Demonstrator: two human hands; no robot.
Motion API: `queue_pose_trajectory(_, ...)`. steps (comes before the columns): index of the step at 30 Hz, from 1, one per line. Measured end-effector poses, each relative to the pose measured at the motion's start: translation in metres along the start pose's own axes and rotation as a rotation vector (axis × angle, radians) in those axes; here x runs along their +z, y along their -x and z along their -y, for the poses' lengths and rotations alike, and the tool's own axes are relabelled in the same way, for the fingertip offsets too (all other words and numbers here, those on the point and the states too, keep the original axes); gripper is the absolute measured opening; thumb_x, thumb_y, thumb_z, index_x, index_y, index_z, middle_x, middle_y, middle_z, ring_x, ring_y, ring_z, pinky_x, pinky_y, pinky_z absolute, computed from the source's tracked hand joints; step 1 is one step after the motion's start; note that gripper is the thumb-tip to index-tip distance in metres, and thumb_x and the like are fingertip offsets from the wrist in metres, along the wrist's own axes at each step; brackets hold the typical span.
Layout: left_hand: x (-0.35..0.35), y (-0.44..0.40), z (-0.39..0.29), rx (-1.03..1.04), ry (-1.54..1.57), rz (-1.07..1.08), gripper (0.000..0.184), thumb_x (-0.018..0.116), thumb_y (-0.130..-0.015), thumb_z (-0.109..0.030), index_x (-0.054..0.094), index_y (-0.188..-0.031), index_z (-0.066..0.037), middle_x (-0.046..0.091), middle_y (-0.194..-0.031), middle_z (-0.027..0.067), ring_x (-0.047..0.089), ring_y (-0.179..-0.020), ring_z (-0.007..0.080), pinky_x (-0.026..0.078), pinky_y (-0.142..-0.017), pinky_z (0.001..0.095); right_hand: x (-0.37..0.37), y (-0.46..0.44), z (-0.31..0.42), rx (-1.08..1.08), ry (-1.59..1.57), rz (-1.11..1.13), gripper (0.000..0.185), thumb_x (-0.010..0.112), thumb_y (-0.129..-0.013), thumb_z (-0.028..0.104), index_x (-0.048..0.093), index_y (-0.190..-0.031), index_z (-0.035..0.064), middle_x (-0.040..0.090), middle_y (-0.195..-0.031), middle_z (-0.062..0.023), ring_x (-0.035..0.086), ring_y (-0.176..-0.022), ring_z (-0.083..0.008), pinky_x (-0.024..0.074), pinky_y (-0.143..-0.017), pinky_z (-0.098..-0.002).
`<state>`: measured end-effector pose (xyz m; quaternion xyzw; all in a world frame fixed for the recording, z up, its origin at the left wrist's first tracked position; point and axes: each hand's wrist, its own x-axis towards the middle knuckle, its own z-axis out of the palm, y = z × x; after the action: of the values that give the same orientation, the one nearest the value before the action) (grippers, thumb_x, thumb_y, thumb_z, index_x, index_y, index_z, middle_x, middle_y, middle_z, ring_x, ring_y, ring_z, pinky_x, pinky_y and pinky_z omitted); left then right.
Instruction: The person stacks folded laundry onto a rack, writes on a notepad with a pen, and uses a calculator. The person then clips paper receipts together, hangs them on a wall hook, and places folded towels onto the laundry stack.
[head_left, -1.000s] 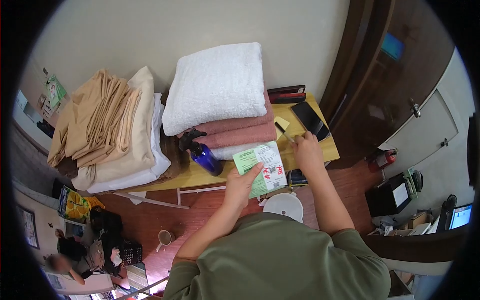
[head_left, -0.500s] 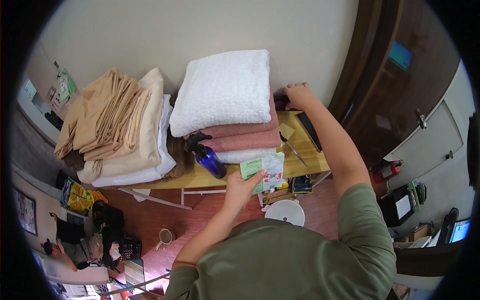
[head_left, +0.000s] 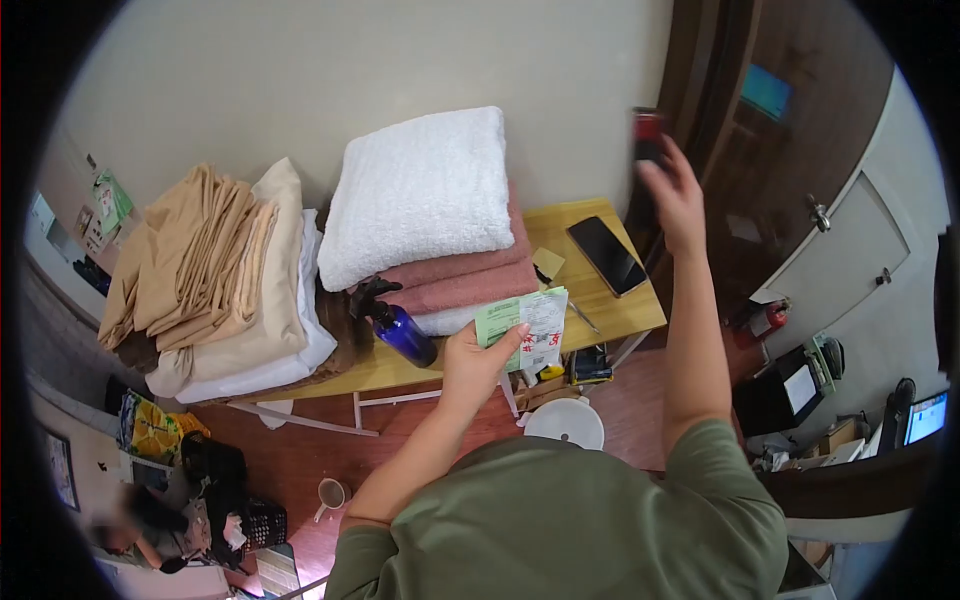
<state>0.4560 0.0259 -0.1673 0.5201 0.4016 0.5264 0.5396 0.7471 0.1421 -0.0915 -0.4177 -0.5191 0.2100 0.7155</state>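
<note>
The right hand [head_left: 683,208], fingers partly curled, holds a blurred, elongated red-and-black object [head_left: 649,127], long axis pointing away from the body; to its left and nearer the body, the left hand [head_left: 472,370] pinches green-and-white printed paper slips [head_left: 543,318].

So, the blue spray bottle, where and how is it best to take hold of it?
I would grip the spray bottle around its blue body, under the black spray head, coming from the front edge of the table: the body looks round, and pink towels lie close behind it.
</note>
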Motion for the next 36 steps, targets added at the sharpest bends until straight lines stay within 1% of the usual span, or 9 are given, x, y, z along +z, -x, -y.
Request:
queue_pose_trajectory(1,0.006,-0.001,-0.003,-0.017,0.038,0.017,0.024,0.071,-0.089,-0.011,0.068,-0.108,0.004,0.072,-0.099,0.0067,0.065,-0.088,0.0093,0.052,-0.079,0.0263,-0.013,0.016,0.016,0.195,-0.402,-0.042,0.045,0.059,-0.096,0.024,0.05,-0.134,0.0007,0.064,-0.109,-0.0112,0.064,-0.101,-0.023,0.0514,-0.087,-0.0302)
queue_pose_trajectory(3,0.015,-0.005,-0.005,-0.031,0.041,0.053,0.024,0.071,-0.089,-0.011,0.068,-0.108,0.004,0.073,-0.099,0.007,0.065,-0.087,0.0092,0.052,-0.078,0.0263,-0.018,0.06,0.048,0.418,-0.862,-0.099,0.041,0.05,-0.1,0.04,0.052,-0.122,0.0053,0.064,-0.103,-0.0114,0.067,-0.094,-0.0262,0.0562,-0.079,-0.0397)
queue_pose_trajectory(6,0.029,-0.009,-0.004,-0.017,-0.042,0.11,0.024,0.071,-0.089,-0.011,0.068,-0.108,0.004,0.073,-0.098,0.0077,0.065,-0.086,0.0091,0.053,-0.077,0.0263,-0.014,0.109,0.038,0.368,-0.929,-0.116,0.043,0.057,-0.097,0.041,0.05,-0.121,0.0058,0.064,-0.1,-0.0105,0.068,-0.089,-0.0256,0.0569,-0.074,-0.0397)
queue_pose_trajectory(9,0.041,-0.003,-0.007,0.0,-0.108,0.177,0.024,0.071,-0.089,-0.011,0.069,-0.108,0.004,0.073,-0.098,0.0083,0.065,-0.085,0.0087,0.053,-0.076,0.0262,0.001,0.13,0.034,0.259,-0.66,-0.224,0.04,0.068,-0.092,0.033,0.05,-0.115,0.0054,0.063,-0.098,-0.0103,0.067,-0.088,-0.0236,0.0571,-0.071,-0.0366)
queue_pose_trajectory(15,0.053,-0.005,-0.005,0.027,-0.122,0.181,0.024,0.071,-0.089,-0.012,0.069,-0.106,0.004,0.074,-0.095,0.0081,0.065,-0.083,0.0079,0.052,-0.075,0.026,0.004,0.144,0.051,0.152,-0.707,-0.192,0.052,0.068,-0.091,0.041,0.049,-0.122,0.0052,0.063,-0.101,-0.0103,0.064,-0.098,-0.021,0.055,-0.08,-0.0347)
queue_pose_trajectory(21,0.061,0.001,-0.013,0.074,-0.253,0.205,0.024,0.07,-0.088,-0.012,0.069,-0.107,0.003,0.074,-0.09,0.0079,0.065,-0.078,0.0075,0.052,-0.07,0.025,0.016,0.149,0.061,0.116,-0.708,-0.175,0.048,0.066,-0.092,0.04,0.049,-0.119,0.0043,0.064,-0.099,-0.0105,0.065,-0.091,-0.0199,0.0545,-0.077,-0.0338)
queue_pose_trajectory(24,0.063,0.003,-0.016,0.06,-0.262,0.218,0.02,0.069,-0.089,-0.006,0.068,-0.106,0.005,0.072,-0.095,0.0059,0.064,-0.081,0.0071,0.052,-0.073,0.0238,0.016,0.15,0.058,0.133,-0.583,-0.162,0.069,0.065,-0.09,0.048,0.043,-0.136,0.0021,0.061,-0.101,-0.0095,0.064,-0.091,-0.0199,0.0537,-0.079,-0.0346)
queue_pose_trajectory(33,0.064,0.01,-0.021,0.144,-0.486,0.194,0.015,0.07,-0.089,-0.007,0.067,-0.101,0.002,0.073,-0.091,0.0049,0.065,-0.079,0.0069,0.052,-0.07,0.0238,0.019,0.144,0.054,0.239,-0.501,-0.267,0.044,0.063,-0.09,0.043,0.058,-0.102,0.0015,0.063,-0.083,-0.0094,0.065,-0.072,-0.0193,0.0527,-0.068,-0.0318)
queue_pose_trajectory(36,0.062,0.007,-0.013,0.059,-0.297,0.175,0.018,0.071,-0.088,-0.007,0.067,-0.104,0.001,0.072,-0.095,0.006,0.066,-0.081,0.0091,0.053,-0.072,0.0259,0.016,0.137,0.045,0.229,-0.51,-0.118,0.057,0.065,-0.089,0.051,0.055,-0.114,0.0003,0.064,-0.092,-0.0107,0.065,-0.08,-0.0195,0.053,-0.07,-0.0312)
